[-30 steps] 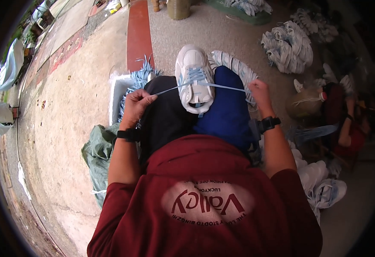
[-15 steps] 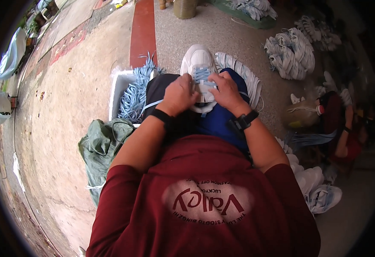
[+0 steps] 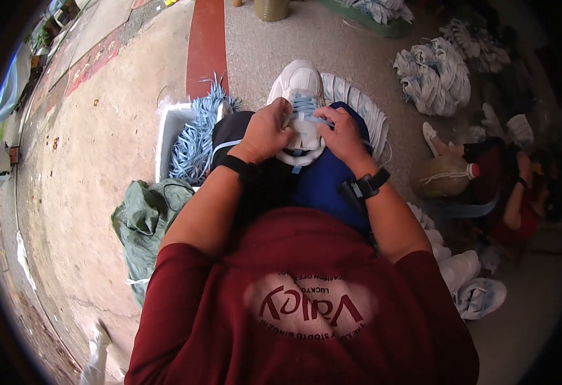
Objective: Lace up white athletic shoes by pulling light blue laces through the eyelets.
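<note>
A white sneaker [image 3: 297, 78] rests across my lap, its toe away from me and its tongue toward me. Light blue shoelace [image 3: 304, 104] crosses its upper in several rows. On the shoe's left side, my left hand [image 3: 267, 133] is closed, fingers curled at the eyelet edge; its fingertips are partly hidden. My right hand [image 3: 344, 136] pinches a blue lace strand at the shoe's right edge. Below the tongue, the round heel collar shows with a small blue tab at its back.
A white foam box [image 3: 164, 144] heaped with blue laces [image 3: 197, 138] stands at my left, near a green sack [image 3: 146, 212]. White shoe uppers [image 3: 364, 119] lie beyond my right knee. A tied shoe bundle [image 3: 432, 77] sits farther right. Another person's arm [image 3: 518, 199] shows at right.
My right hand has shifted slightly along the shoe's edge and now pinches a lace strand. The left hand stays on the shoe's left side. The whole view has shifted a little.
</note>
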### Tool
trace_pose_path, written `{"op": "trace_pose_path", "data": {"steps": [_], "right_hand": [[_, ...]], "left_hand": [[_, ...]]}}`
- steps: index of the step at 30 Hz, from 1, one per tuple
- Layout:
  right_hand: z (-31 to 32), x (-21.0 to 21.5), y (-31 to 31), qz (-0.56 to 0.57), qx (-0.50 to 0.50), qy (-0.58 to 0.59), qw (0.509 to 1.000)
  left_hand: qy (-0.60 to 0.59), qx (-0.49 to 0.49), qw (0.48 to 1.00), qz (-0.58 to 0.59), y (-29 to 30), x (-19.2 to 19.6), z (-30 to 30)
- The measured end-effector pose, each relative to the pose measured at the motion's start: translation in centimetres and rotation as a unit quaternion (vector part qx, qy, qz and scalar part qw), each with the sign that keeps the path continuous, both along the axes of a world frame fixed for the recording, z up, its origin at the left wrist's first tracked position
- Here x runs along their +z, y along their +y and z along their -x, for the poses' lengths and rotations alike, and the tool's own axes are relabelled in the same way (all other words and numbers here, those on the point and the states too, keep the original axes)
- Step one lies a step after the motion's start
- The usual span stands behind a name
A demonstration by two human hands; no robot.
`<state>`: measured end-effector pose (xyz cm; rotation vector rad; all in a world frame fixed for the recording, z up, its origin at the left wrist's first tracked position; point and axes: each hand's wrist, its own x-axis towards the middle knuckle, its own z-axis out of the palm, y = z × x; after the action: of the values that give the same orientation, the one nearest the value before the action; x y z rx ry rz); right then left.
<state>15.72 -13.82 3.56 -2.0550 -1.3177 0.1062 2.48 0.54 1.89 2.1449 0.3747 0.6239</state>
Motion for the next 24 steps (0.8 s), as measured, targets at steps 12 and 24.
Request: {"op": "trace_pose_path", "data": {"steps": [12,24], "right_hand": [[0.8,-0.2,0.8,-0.035,0.035,-0.209,0.977],[-0.3,-0.1,3.6,0.072,0.096,-0.221,0.968]], "left_hand": [[0.062,-0.013,0.986,0.155,-0.5,-0.7,0.9],[0.059,-0.009,0.988,0.142,0.4,-1.3,1.3]]}}
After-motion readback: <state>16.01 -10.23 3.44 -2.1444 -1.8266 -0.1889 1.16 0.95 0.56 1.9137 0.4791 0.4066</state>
